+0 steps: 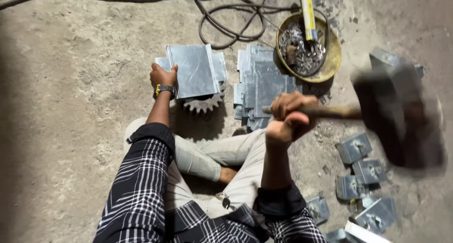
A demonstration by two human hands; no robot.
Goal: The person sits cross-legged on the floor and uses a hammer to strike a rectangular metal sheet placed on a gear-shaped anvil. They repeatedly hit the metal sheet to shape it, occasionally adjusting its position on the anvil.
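I sit cross-legged on a dusty concrete floor. My left hand (163, 76), with a yellow-and-black watch on the wrist, grips the left edge of a bent grey sheet-metal piece (193, 71) that rests on a toothed metal gear (204, 103). My right hand (289, 116) is closed around the wooden handle of a heavy hammer (398, 113), whose dark head is blurred and raised to the right.
A stack of flat grey metal sheets (264, 85) lies beside the gear. Behind it stands a round pan (332, 54) holding small metal bits and a yellow tool. Several folded metal brackets (355, 147) lie at the right. Black cables (226, 16) loop at the top.
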